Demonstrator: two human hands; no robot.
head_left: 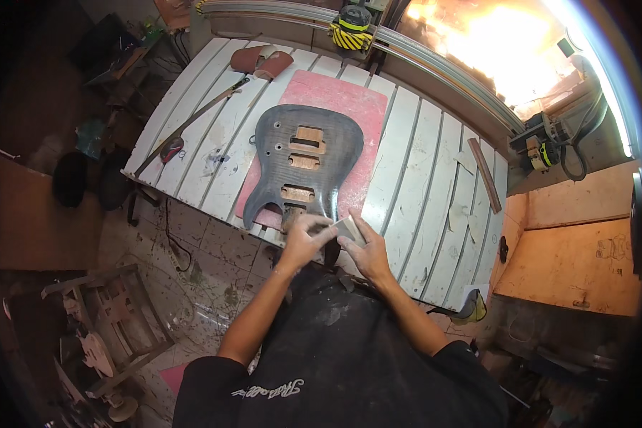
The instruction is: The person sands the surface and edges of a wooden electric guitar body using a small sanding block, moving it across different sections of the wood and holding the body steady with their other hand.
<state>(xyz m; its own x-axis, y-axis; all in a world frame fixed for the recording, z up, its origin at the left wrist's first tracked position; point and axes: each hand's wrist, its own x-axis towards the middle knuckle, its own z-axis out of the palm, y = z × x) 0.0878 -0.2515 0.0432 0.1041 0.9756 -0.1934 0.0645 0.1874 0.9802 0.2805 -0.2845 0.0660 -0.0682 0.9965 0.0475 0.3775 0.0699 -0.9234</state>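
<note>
The fingers of both hands were closed around a small, pale grey block, the left hand on one side of it and the right hand on the other, so that it sat between them at the table's near edge. From there the dark guitar body lay straight ahead and a little to the left, its long axis running away from the person, the far end leaning slightly right and the neck end toward the hands. The left hand was the nearer, its fingers overlapping the neck end from where I looked; whether they touched it, I could not tell. The body lay flat, its cavities facing up, on a pink board, which rested on a white slatted table. Beyond it, at the far left, were reddish rolls; nearer on that side, a long thin strip lay aslant beside a small red tool. A wooden stick lay near the right edge. Past the table stood a striped yellow-and-black tool, glare filled the upper right, and a wooden frame stood low on the speckled tiles.
</note>
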